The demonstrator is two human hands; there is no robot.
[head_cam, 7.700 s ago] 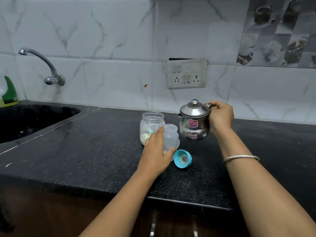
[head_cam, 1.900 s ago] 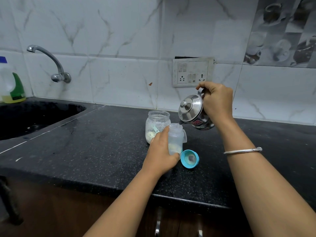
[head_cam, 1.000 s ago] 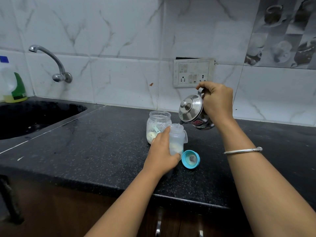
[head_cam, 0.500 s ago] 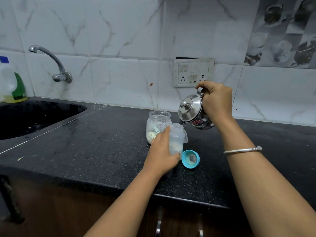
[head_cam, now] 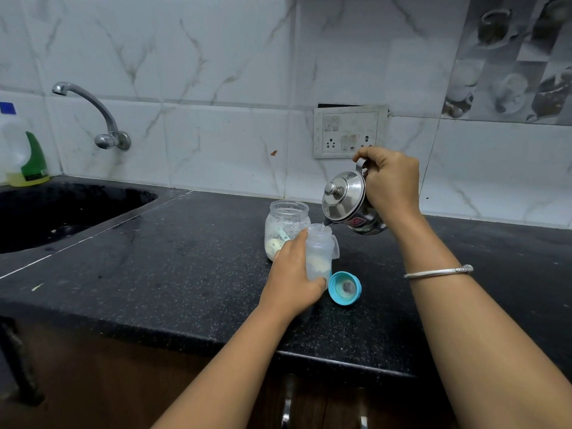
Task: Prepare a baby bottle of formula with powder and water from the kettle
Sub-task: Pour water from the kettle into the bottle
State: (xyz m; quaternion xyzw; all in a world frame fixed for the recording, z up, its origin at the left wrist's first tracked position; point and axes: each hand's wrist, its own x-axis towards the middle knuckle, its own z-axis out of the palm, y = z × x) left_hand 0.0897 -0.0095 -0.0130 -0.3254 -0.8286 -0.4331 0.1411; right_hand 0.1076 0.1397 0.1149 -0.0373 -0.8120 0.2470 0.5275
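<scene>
kettle (head_cam: pixel 345 196) handle: mostly hidden inside the right hand (head_cam: pixel 390 184)
baby bottle (head_cam: pixel 320 253) left side: covered by the left hand (head_cam: pixel 293 278)
soap bottle (head_cam: pixel 22 156): cut off by left edge

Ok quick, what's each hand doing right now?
Left hand: closed around the baby bottle.
Right hand: closed on the kettle handle.

jar (head_cam: pixel 286 228) behind bottle (head_cam: pixel 318 255) | cap (head_cam: pixel 344 287) right of bottle | kettle (head_cam: pixel 349 203) above
</scene>
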